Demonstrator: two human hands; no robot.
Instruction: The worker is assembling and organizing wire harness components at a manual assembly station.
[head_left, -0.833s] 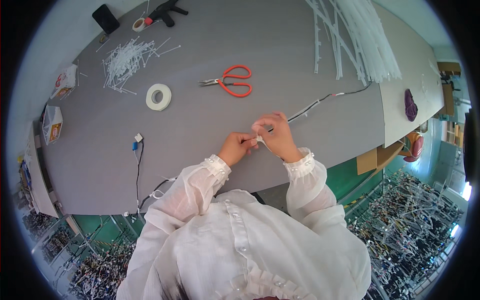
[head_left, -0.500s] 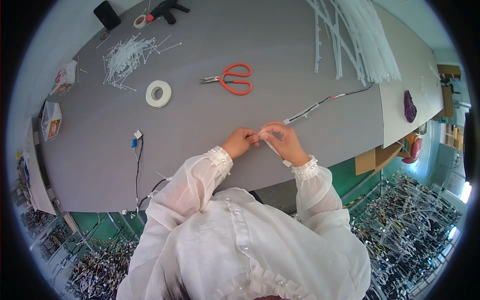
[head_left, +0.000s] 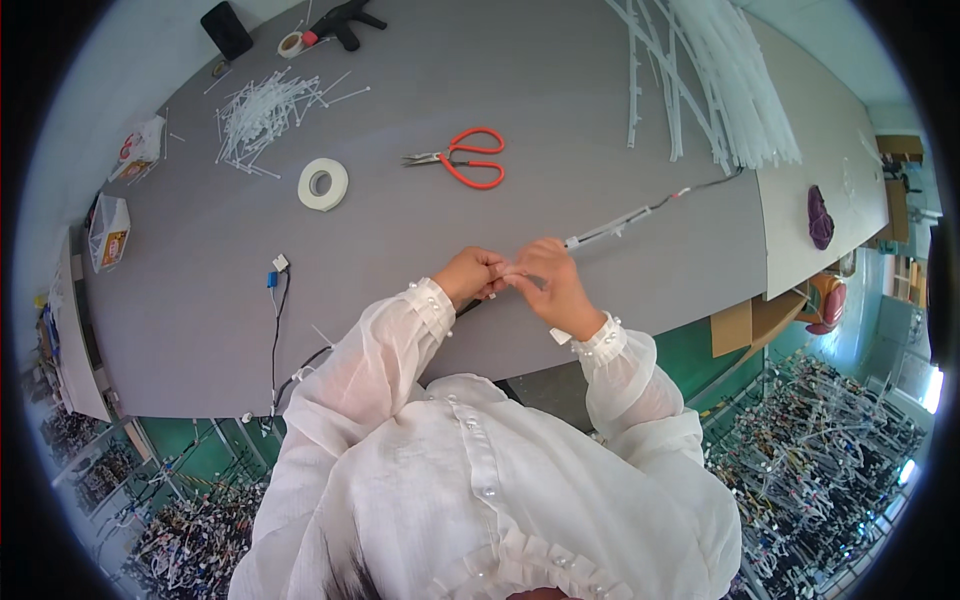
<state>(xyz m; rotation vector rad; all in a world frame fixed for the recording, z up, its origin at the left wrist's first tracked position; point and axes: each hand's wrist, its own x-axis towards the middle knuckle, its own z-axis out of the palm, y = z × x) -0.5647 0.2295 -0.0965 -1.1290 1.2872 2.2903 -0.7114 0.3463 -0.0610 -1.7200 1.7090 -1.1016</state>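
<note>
A dark wire harness runs beneath both my hands. My left hand is closed, pinching the harness between thumb and fingers. Against its fingertips, my right hand is closed too, its fingers slightly smeared by motion; it appears to pinch a thin white strip of tape, mostly hidden by the hand. The strip's white end shows by the right wrist. Right of my hands, a white slotted strip lies along the harness. Leftward the harness passes under my sleeve to white and blue connectors.
Red-handled scissors and a white tape roll lie beyond my hands. Cable ties are heaped far left, near a black tool. Long white strips are bundled far right. A purple item lies on the right board.
My right hand has shifted slightly left and turned, so the white strip that hung from its fingers is now mostly covered. The left hand has barely moved.
</note>
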